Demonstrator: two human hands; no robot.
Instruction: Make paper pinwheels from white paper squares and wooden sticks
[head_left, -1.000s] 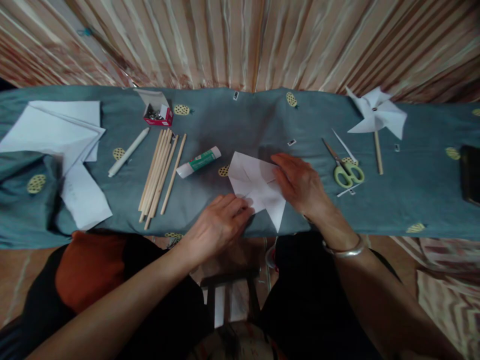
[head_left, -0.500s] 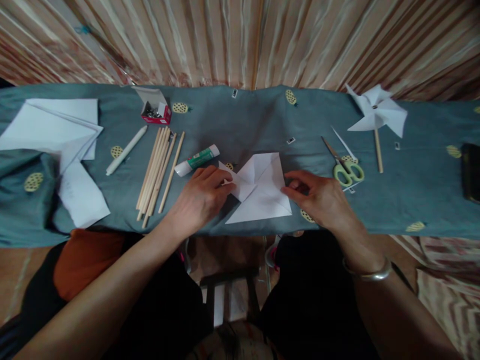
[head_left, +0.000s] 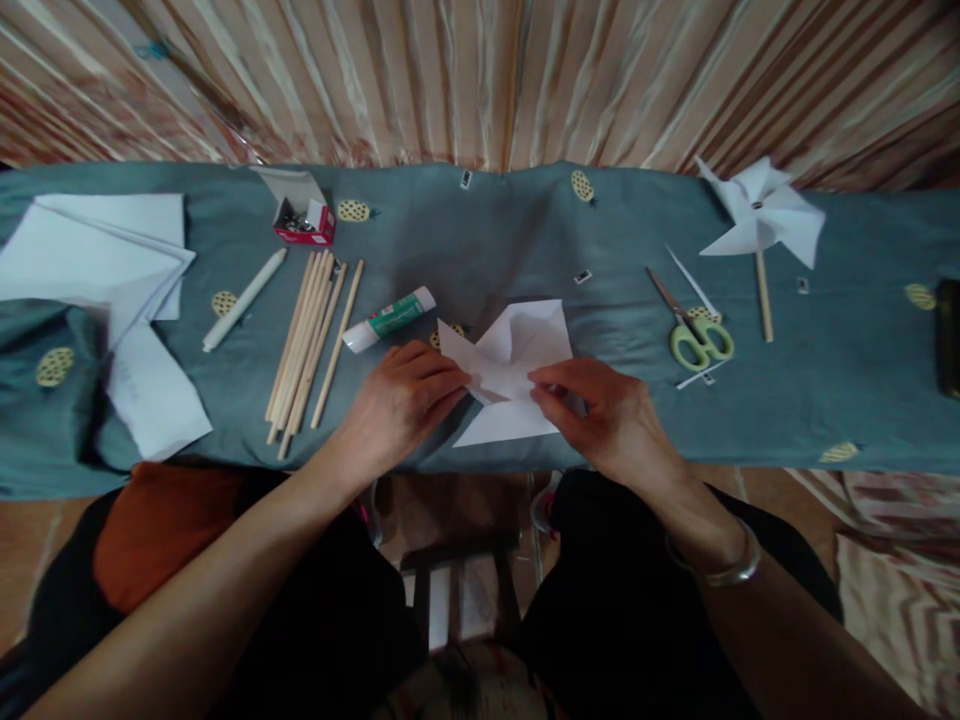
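In front of me on the cloth lies a white paper pinwheel (head_left: pixel 517 340), partly folded, with flaps bent toward its middle. My left hand (head_left: pixel 409 400) pinches the folded flap on its left side. With thumb and forefinger, my right hand (head_left: pixel 600 405) grips the right part of the paper and bends it toward the centre. Just beyond my left hand rests a green and white glue stick (head_left: pixel 391 318). Right of my right hand lie green-handled scissors (head_left: pixel 694 335). The pinwheel's lower right edge is hidden behind my right fingers.
Several wooden sticks (head_left: pixel 304 340) and a white pen-like stick (head_left: pixel 244 300) lie to the left, near an open box of small metal pins (head_left: pixel 306 222). White paper sheets (head_left: pixel 161 385) are at the far left. A finished pinwheel (head_left: pixel 761 215) on a stick lies at the right.
My right hand has moved left from the paper's right edge, folding a corner over toward the middle. My left hand keeps its pinch on the left flap.
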